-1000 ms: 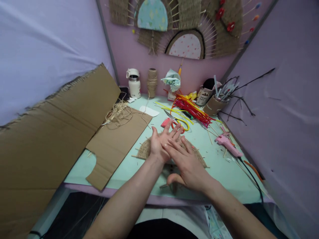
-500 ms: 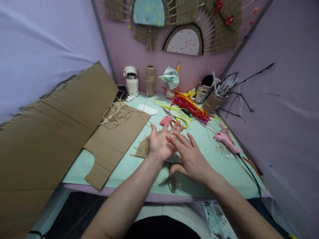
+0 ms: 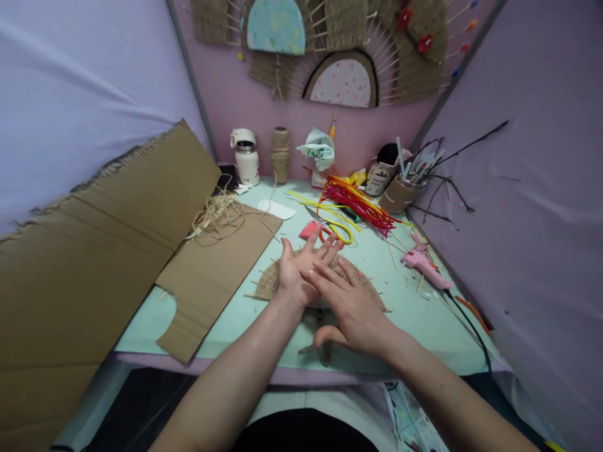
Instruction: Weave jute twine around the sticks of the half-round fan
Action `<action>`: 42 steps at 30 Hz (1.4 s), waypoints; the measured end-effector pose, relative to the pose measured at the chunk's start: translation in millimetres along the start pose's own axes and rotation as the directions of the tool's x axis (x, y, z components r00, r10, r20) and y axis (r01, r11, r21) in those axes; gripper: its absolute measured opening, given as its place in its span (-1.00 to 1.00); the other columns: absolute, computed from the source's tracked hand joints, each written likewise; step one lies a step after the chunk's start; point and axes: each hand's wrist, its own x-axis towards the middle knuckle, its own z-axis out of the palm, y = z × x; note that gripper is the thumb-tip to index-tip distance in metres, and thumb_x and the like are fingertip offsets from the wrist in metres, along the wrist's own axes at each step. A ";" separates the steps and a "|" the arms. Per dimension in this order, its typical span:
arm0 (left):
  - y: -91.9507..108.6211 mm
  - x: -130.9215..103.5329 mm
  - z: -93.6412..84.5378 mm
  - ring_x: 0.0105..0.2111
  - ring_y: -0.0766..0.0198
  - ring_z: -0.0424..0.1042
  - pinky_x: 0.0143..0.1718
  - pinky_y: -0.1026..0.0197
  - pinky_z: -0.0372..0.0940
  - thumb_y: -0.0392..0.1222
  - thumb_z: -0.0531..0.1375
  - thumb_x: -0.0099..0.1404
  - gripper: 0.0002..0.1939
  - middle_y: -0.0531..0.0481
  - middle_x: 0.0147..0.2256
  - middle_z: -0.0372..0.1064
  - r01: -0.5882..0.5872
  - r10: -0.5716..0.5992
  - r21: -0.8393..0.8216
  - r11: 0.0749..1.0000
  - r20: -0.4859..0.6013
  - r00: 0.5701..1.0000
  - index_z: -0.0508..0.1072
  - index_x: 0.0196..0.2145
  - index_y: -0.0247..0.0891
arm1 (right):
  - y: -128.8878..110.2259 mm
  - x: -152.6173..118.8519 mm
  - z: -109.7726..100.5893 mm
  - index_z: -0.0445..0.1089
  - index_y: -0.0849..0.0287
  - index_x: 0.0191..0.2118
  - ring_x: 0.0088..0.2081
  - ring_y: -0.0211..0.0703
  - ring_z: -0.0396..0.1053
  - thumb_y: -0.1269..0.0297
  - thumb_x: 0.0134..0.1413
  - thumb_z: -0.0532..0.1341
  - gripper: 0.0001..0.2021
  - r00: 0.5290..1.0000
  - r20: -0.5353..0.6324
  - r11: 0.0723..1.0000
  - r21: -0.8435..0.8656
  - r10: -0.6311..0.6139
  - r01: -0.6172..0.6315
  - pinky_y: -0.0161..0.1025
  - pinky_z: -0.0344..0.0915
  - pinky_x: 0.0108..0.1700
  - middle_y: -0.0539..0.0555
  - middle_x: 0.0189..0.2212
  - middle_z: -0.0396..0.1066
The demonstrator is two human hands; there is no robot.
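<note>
Left hand point(image 3: 301, 267) lies palm-up, flat, grip wide; right hand point(image 3: 351, 301) rubs across it, fingers spread, above a half-round woven straw fan point(image 3: 268, 282) on the mint desk point(image 3: 226, 314).

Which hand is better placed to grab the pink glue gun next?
Probably the right hand. The pink glue gun lies on the table to its right, with bare tabletop between them. The left hand lies palm up under the right hand's fingers, over the woven half-round piece, farther from the gun.
</note>
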 end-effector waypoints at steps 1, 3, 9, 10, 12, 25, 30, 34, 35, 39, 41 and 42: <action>0.6 0.1 -0.5 0.14 -0.11 0.20 0.01 -0.21 0.17 0.38 -0.17 0.21 -0.25 -0.28 0.13 0.20 -0.010 0.010 -0.022 1.000 0.005 1.000 0.28 0.10 -0.19 | 0.6 -0.3 -0.4 -0.14 0.33 0.31 0.29 0.12 -0.05 -0.34 -0.04 -0.02 -0.02 1.000 0.002 1.000 -0.002 0.006 -0.006 0.21 -0.18 0.27 0.34 0.20 0.14; 0.6 0.6 -1.7 0.13 -0.11 0.21 0.01 -0.22 0.18 0.35 -0.15 0.22 -0.28 -0.27 0.14 0.20 -0.009 0.010 -0.047 0.999 0.017 1.000 0.28 0.10 -0.18 | 2.3 0.2 -1.1 -0.14 0.30 0.32 0.28 0.12 -0.05 -0.32 -0.01 -0.01 -0.06 0.998 -0.014 0.998 -0.015 0.062 -0.062 0.21 -0.16 0.26 0.35 0.21 0.12; 0.1 2.6 -6.4 0.14 -0.15 0.20 0.01 -0.23 0.18 0.37 -0.13 0.20 -0.25 -0.33 0.13 0.20 0.034 -0.033 -0.063 0.997 0.013 0.999 0.29 0.10 -0.24 | -0.7 4.3 3.0 -0.16 0.32 0.32 0.29 0.15 -0.06 -0.32 -0.04 0.02 -0.03 1.000 -0.008 1.000 0.010 0.004 -0.004 0.21 -0.16 0.27 0.34 0.21 0.12; 1.5 2.5 -6.7 0.14 -0.14 0.20 0.01 -0.23 0.18 0.37 -0.13 0.21 -0.25 -0.33 0.13 0.21 0.019 -0.018 -0.072 0.997 0.014 1.000 0.29 0.10 -0.24 | -0.8 3.5 3.5 -0.16 0.32 0.32 0.29 0.14 -0.05 -0.32 -0.04 0.02 -0.03 1.000 -0.003 1.000 0.016 -0.009 0.009 0.22 -0.16 0.27 0.34 0.21 0.13; 3.3 2.2 -6.5 0.15 -0.12 0.20 0.02 -0.20 0.19 0.35 -0.13 0.22 -0.26 -0.30 0.13 0.22 -0.004 0.007 -0.087 0.996 0.025 1.000 0.28 0.11 -0.25 | 1.2 1.6 3.8 -0.15 0.31 0.32 0.28 0.14 -0.05 -0.30 -0.02 0.03 -0.05 1.000 -0.011 1.000 0.010 0.021 -0.021 0.24 -0.15 0.26 0.35 0.21 0.13; -7.8 -3.2 1.2 0.17 -0.02 0.19 -0.01 0.05 0.26 0.30 -0.18 0.27 -0.22 -0.34 0.17 0.16 0.046 -0.043 -0.069 0.997 0.051 0.998 0.28 0.11 -0.42 | 10.1 -18.8 -9.9 0.03 0.08 0.25 0.19 -0.01 0.17 0.09 0.21 0.07 -0.47 0.867 -0.360 0.917 0.327 0.344 -0.228 0.14 -0.03 0.26 0.17 0.12 0.28; -10.8 -2.9 -0.1 0.20 -0.02 0.13 -0.01 0.05 0.25 0.30 -0.20 0.28 -0.22 -0.35 0.18 0.15 0.077 -0.073 -0.046 0.996 0.083 0.994 0.27 0.12 -0.40 | 1.2 -21.0 -2.7 0.21 0.08 0.11 0.09 -0.07 0.28 0.32 0.19 0.11 -0.64 0.821 -0.399 0.897 0.345 0.408 -0.278 0.03 0.17 0.17 0.13 -0.01 0.40; -14.3 -2.6 -1.6 0.20 -0.03 0.12 0.09 0.04 0.15 0.33 -0.18 0.25 -0.18 -0.38 0.18 0.15 0.070 -0.068 -0.020 0.997 0.086 0.994 0.25 0.13 -0.44 | -7.5 -13.4 5.5 0.12 0.18 0.19 0.22 0.00 0.10 0.33 0.18 0.09 -0.55 0.929 -0.284 0.964 0.190 0.235 -0.186 0.14 0.01 0.23 0.22 0.14 0.25; -14.5 -2.6 -1.6 0.20 -0.03 0.12 0.11 0.03 0.13 0.34 -0.18 0.24 -0.17 -0.38 0.18 0.14 0.071 -0.069 -0.017 0.997 0.083 0.994 0.25 0.14 -0.44 | -9.2 -12.7 6.5 0.11 0.21 0.20 0.23 0.01 0.07 0.32 0.18 0.09 -0.54 0.942 -0.265 0.974 0.150 0.204 -0.169 0.16 -0.02 0.23 0.23 0.16 0.23; -13.3 -3.3 -0.4 0.21 -0.05 0.10 0.11 -0.02 0.12 0.36 -0.17 0.22 -0.15 -0.39 0.18 0.13 0.078 -0.077 -0.027 0.997 0.063 0.995 0.23 0.15 -0.42 | -11.9 -15.6 6.3 0.15 0.24 0.18 0.23 0.00 0.08 0.28 0.18 0.10 -0.54 0.963 -0.238 0.992 0.054 0.124 -0.114 0.16 -0.09 0.26 0.24 0.12 0.28; -12.7 -3.8 0.6 0.20 -0.07 0.11 0.10 -0.07 0.13 0.36 -0.16 0.22 -0.18 -0.37 0.18 0.13 0.064 -0.062 -0.033 0.997 0.061 0.996 0.23 0.15 -0.37 | -11.4 -17.3 5.6 0.16 0.26 0.17 0.22 -0.01 0.11 0.25 0.18 0.11 -0.54 0.962 -0.249 0.994 0.027 0.114 -0.110 0.15 -0.09 0.26 0.24 0.09 0.32; -12.6 -3.9 1.0 0.20 -0.08 0.11 0.10 -0.10 0.13 0.36 -0.15 0.22 -0.19 -0.36 0.18 0.13 0.056 -0.054 -0.034 0.998 0.059 0.997 0.23 0.15 -0.34 | -11.3 -17.6 5.5 0.16 0.27 0.17 0.22 0.00 0.11 0.22 0.18 0.12 -0.53 0.959 -0.256 0.992 0.017 0.123 -0.122 0.15 -0.09 0.26 0.25 0.08 0.32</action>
